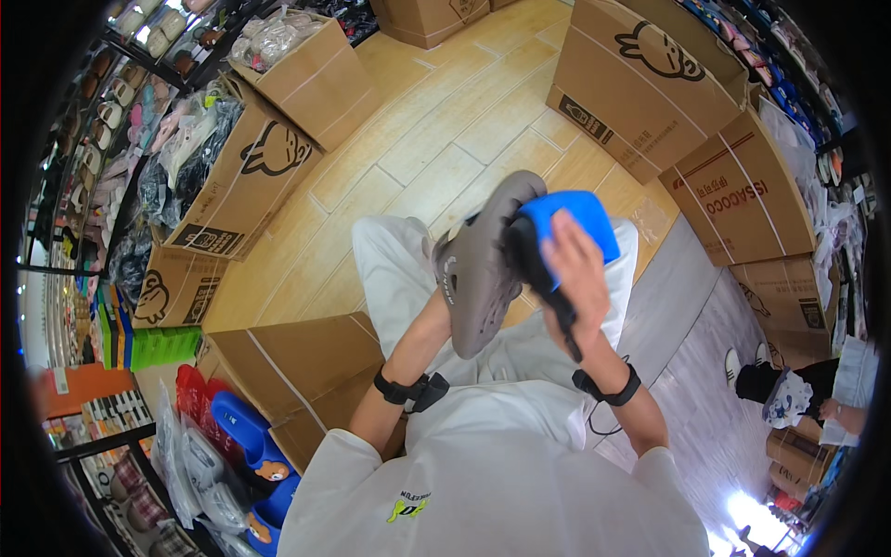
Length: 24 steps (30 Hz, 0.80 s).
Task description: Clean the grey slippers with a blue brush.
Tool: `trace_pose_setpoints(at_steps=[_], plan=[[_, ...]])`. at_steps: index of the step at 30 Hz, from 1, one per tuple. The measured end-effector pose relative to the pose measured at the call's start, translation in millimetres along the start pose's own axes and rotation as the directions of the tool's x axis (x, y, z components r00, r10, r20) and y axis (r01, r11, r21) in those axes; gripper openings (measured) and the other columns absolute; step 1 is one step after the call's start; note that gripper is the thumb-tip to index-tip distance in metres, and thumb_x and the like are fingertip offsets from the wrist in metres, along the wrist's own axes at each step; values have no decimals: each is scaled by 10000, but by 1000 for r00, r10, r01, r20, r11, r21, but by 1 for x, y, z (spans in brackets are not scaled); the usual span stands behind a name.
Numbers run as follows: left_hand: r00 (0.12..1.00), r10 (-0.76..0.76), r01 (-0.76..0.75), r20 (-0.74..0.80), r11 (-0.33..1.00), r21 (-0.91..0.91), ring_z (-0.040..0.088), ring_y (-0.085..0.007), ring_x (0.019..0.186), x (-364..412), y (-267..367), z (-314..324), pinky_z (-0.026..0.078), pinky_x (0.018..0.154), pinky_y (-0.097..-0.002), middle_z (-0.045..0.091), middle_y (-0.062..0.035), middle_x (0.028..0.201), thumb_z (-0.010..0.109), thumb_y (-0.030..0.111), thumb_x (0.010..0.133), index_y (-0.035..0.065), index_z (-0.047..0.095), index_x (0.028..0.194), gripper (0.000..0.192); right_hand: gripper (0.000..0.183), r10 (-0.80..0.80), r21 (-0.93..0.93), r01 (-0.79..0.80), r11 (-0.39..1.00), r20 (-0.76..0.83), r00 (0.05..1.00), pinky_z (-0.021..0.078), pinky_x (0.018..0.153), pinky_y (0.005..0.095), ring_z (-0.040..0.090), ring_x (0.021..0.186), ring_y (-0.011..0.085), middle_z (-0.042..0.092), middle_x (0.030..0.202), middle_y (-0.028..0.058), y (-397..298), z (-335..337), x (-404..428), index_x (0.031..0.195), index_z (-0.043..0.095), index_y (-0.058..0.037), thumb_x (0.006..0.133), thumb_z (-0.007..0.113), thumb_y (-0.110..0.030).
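A grey-brown foam clog (480, 271) is held up over my lap, its toe end pointing down towards me. My left hand (445, 296) is mostly hidden behind or inside the clog, with the wrist showing at its left side. In my right hand (576, 271) is a blue and black brush-like tool (578, 216), whose black part lies against or very near the clog's right side. The fingers lie over the blue part. Whether that part is cloth or plastic cannot be told. Each wrist wears a black strap.
Cardboard boxes of bagged footwear stand at left (230, 188) and right (647, 90). A closed carton (299, 369) is beside my left leg. Blue slippers (243, 425) lie at lower left, near a shoe rack (104, 452). Another person (800, 390) is at the right edge.
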<state>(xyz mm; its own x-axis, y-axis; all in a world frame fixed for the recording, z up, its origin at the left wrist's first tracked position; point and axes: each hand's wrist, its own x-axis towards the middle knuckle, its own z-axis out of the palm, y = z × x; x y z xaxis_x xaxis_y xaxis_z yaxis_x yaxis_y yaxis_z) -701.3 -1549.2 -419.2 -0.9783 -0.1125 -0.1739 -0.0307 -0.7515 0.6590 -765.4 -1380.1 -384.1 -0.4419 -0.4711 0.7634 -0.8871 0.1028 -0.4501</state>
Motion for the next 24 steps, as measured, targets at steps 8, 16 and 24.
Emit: trace_pose_setpoints(at_steps=[8,16,24], plan=[[999,32,-30,-22,996,81,523,-198,1282,-113,2,-20,407,1095,-330,522,-116,1440,431,95,1058,0,403,1502,455,329,-444,83,440,894,282,850,449,1038,348,609,1240,202,659,1318,45,-37,6,-35,1251,689,-135,943,573,-135],[995,85,-78,-43,984,159,522,-199,1283,-104,2,-15,406,1099,-332,519,-118,1442,424,94,1059,2,403,1504,455,339,-436,-16,451,893,223,872,399,1097,356,607,1238,204,653,1326,51,-15,-4,-33,1239,693,-177,916,601,-135],[987,140,-119,-75,963,242,521,-201,1284,-108,-1,-9,404,1102,-335,516,-119,1445,417,93,1060,5,402,1506,455,393,-96,-217,84,973,-46,994,436,1062,476,565,1281,404,579,1392,250,17,-18,8,1244,681,-30,860,618,-84]])
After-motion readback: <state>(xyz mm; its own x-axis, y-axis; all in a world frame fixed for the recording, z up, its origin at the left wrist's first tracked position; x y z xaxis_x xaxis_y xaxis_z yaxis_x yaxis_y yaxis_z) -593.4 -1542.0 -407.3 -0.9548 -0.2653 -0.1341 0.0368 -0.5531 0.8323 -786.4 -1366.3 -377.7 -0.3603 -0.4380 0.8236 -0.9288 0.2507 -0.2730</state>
